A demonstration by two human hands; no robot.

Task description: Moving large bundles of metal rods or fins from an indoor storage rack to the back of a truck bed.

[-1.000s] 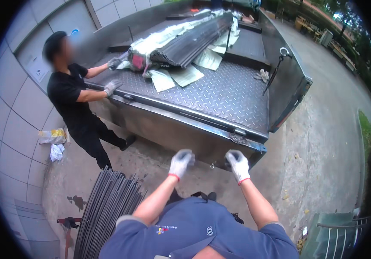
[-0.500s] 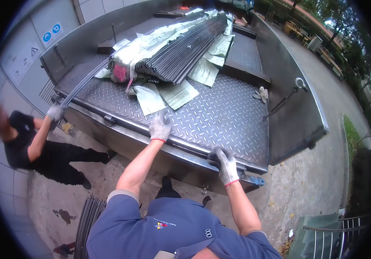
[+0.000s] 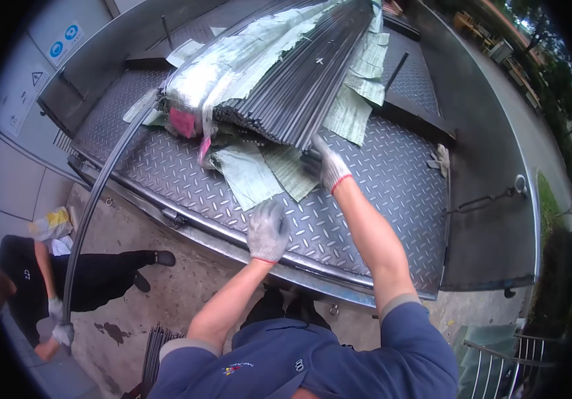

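Note:
A large bundle of thin dark metal rods (image 3: 286, 93), partly wrapped in pale woven sheeting (image 3: 216, 73), lies on the steel tread-plate truck bed (image 3: 379, 179). My right hand (image 3: 329, 166), in a whitish knit glove with dark finger ends, reaches to the near right corner of the bundle. Its fingers are apart at the rod ends; whether they touch is unclear. My left hand (image 3: 268, 233), gloved alike, lies with fingers outstretched by the bed's near edge, just below a loose flap of sheeting (image 3: 246, 176). It holds nothing.
At left, a co-worker in black (image 3: 16, 272) grips several long rods (image 3: 96, 186) that bend down over the bed's edge. More rods (image 3: 156, 352) lie on the ground near me. Side panels (image 3: 499, 179) flank the bed; a loose glove (image 3: 439, 159) lies right.
I have leaned nearer the bed. My right hand has moved from the edge up to the rod ends. The co-worker has pulled the rods farther out and down, bending them.

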